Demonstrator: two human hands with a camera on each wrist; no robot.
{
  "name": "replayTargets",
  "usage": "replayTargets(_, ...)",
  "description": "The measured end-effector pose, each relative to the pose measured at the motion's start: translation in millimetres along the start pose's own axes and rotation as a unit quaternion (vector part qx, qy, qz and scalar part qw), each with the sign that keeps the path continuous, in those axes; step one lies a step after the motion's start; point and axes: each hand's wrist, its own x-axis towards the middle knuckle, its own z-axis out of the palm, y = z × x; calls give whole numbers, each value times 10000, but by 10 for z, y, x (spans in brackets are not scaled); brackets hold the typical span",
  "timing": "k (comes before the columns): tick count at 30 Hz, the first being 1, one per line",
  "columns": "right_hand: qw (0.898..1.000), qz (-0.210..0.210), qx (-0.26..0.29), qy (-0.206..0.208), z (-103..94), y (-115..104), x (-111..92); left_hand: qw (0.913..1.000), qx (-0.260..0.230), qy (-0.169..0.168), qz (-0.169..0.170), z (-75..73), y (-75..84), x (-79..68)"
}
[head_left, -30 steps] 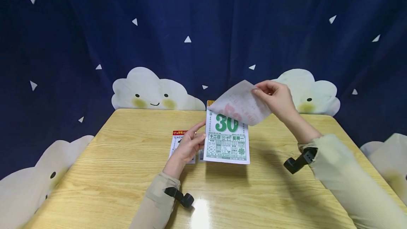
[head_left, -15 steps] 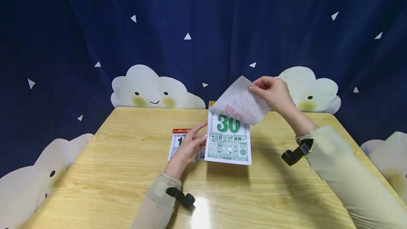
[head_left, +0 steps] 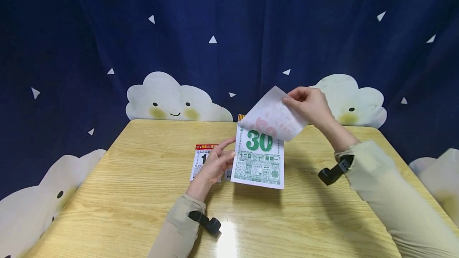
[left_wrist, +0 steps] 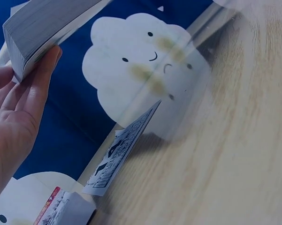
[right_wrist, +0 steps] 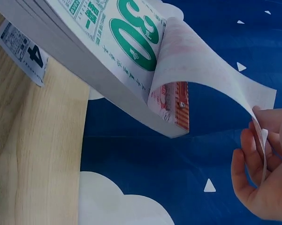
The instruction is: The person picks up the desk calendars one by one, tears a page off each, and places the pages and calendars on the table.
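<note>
My left hand (head_left: 215, 165) grips a thick tear-off calendar (head_left: 259, 166) by its left edge and holds it above the table. Its face shows a large green 30. In the left wrist view, the fingers support the pad (left_wrist: 47, 28) from beneath, with the thumb at its side. The top sheet (head_left: 270, 108) is lifted and curls back diagonally, red print showing through. My right hand (head_left: 312, 104) pinches its free edge between thumb and fingers. At the pad's head the sheet (right_wrist: 201, 61) is still attached, next to an orange striped strip (right_wrist: 182, 105).
A smaller calendar with a red header (head_left: 201, 162) lies behind the left hand, partly hidden. Beside it is a loose sheet with a black 4 (right_wrist: 23, 51). The wooden table (head_left: 143, 194) ends at a dark blue curtain (head_left: 179, 11) with white cloud cut-outs.
The calendar has shifted slightly right and lower in the left hand. The right hand keeps its pinch on the lifted sheet, which stays folded back. The head view has moved slightly.
</note>
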Motion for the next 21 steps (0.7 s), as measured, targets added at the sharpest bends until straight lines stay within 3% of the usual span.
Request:
replayTargets(4,9996,-14,-284,41,-11,60,7,9998,-88,188,-1,-4,7,0)
replayTargets(9,9983,378,-388,207,-8,189,33,9997,-92,215,23,-3,18,13)
replayTargets(17,9982,413,401,168,38,252,67,9998,-24,168,39,-2,33,16)
replayTargets(21,9975,512,458,154,41,229,77,9999,15,135,9,-11,35,11)
